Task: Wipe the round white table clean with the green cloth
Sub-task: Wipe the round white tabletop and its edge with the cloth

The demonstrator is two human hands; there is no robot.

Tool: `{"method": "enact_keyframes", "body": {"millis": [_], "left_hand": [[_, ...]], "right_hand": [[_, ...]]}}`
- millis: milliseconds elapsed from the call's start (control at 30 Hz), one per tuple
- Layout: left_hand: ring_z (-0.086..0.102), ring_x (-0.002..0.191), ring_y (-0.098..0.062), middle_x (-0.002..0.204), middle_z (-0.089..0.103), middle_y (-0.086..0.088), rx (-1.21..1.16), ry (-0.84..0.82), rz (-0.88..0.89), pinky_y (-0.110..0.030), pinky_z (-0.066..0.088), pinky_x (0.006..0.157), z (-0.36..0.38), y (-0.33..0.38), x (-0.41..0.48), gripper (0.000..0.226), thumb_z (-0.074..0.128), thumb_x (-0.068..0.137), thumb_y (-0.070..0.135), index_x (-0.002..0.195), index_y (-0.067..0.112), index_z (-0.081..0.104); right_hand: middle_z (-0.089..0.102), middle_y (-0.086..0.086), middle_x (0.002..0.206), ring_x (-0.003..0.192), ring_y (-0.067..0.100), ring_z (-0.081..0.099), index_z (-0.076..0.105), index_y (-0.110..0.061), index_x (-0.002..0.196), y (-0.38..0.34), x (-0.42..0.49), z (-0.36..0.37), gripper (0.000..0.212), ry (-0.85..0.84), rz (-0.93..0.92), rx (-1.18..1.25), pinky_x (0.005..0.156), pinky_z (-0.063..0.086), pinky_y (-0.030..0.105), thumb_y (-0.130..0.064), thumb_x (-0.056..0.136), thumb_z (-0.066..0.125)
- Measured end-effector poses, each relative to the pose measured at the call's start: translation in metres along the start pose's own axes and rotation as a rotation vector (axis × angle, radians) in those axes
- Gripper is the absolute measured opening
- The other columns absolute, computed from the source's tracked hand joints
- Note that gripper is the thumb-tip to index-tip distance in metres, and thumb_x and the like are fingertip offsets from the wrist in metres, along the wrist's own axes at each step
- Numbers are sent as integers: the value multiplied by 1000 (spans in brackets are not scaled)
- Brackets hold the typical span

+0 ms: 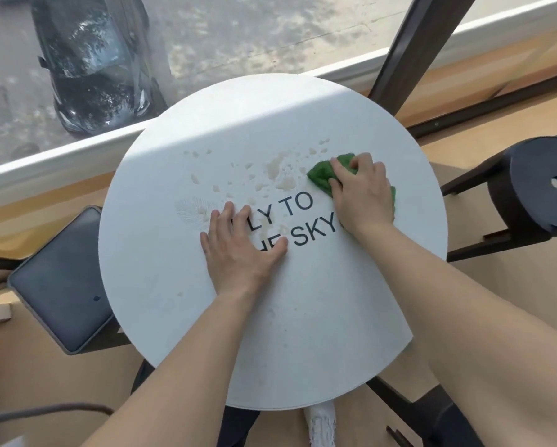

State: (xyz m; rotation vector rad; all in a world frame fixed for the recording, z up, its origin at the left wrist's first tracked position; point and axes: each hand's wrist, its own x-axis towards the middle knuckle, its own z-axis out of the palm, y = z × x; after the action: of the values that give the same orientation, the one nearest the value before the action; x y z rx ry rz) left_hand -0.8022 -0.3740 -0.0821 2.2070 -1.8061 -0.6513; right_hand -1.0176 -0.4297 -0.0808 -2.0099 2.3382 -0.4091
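Observation:
The round white table (180, 301) fills the middle of the head view, with black lettering printed on it. Pale brownish spill drops and smears (278, 171) lie across its far half. My right hand (362, 196) presses the crumpled green cloth (320, 174) flat on the table's right side, just right of the largest smear. The cloth sticks out past my fingers to the left and at the wrist side. My left hand (238, 248) lies flat, palm down, fingers apart, on the lettering at the centre, holding nothing.
A dark square stool seat (61, 282) stands at the table's left edge. A black round stool (541, 185) stands to the right. A window with a dark slanted frame post (409, 50) runs behind the table. The floor around is light brown.

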Motion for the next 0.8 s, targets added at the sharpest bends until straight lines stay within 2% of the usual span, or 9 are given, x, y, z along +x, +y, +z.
{"method": "enact_keyframes", "body": {"millis": [100, 233, 333, 433, 500, 533, 567, 700, 800], "left_hand": [[4, 149, -13, 159, 20, 9, -13, -40, 0, -42, 4, 121, -8, 1, 0, 86, 63, 69, 67, 144, 32, 38], [18, 147, -13, 158, 27, 11, -176, -143, 39, -44, 26, 117, -33, -9, 2, 63, 57, 84, 42, 144, 31, 42], [27, 143, -11, 156, 31, 8, -244, -54, 27, -35, 30, 114, -54, -38, -6, 60, 56, 87, 25, 146, 27, 43], [32, 138, -18, 152, 37, 4, -106, 159, -113, -39, 35, 111, -68, -82, -26, 52, 53, 88, 21, 140, 23, 49], [35, 135, -22, 150, 39, 3, -34, 183, -227, -41, 36, 108, -74, -110, -40, 49, 49, 89, 17, 139, 20, 49], [35, 134, -21, 150, 39, 4, -16, 161, -257, -40, 37, 106, -76, -120, -45, 49, 47, 90, 15, 140, 19, 49], [35, 134, -20, 151, 39, 6, -3, 134, -255, -40, 38, 104, -78, -128, -48, 50, 45, 91, 14, 141, 19, 48], [36, 134, -16, 150, 41, 12, -23, 106, -184, -38, 40, 100, -86, -146, -48, 54, 41, 90, 8, 142, 22, 49], [36, 135, -15, 152, 40, 14, -60, 97, -137, -37, 39, 104, -85, -157, -50, 57, 40, 89, 5, 143, 23, 48]], "right_hand": [[55, 13, 106, 83, 34, 48, 65, -18, 127, -22, -59, 2, 36, 55, -132, 54, 63, 43, 40, -24, 92, 58], [54, 9, 106, 79, 31, 47, 64, -15, 129, -43, -174, -7, 38, -46, -441, 140, 65, 46, 43, -24, 93, 57], [59, 13, 105, 77, 34, 51, 65, -16, 127, -45, -187, -12, 37, -109, -612, 118, 62, 47, 45, -25, 92, 56], [58, 15, 106, 82, 36, 51, 67, -18, 125, -50, -136, -9, 36, -47, -382, 61, 63, 50, 46, -25, 91, 60], [56, 17, 108, 85, 38, 50, 66, -17, 125, -60, -116, -6, 36, -11, -126, 55, 65, 49, 45, -22, 89, 65], [56, 17, 108, 85, 38, 50, 66, -15, 125, -70, -123, -4, 36, 6, -86, 66, 64, 48, 43, -21, 89, 64], [57, 17, 106, 83, 37, 49, 66, -14, 125, -82, -141, -1, 36, 21, -116, 81, 63, 47, 42, -20, 90, 62], [58, 14, 102, 75, 31, 47, 66, -12, 125, -117, -248, -5, 37, -78, -557, 145, 64, 46, 43, -16, 89, 63], [58, 14, 102, 75, 32, 49, 66, -14, 126, -118, -234, 0, 35, -114, -684, 157, 64, 47, 43, -23, 93, 58]]}}
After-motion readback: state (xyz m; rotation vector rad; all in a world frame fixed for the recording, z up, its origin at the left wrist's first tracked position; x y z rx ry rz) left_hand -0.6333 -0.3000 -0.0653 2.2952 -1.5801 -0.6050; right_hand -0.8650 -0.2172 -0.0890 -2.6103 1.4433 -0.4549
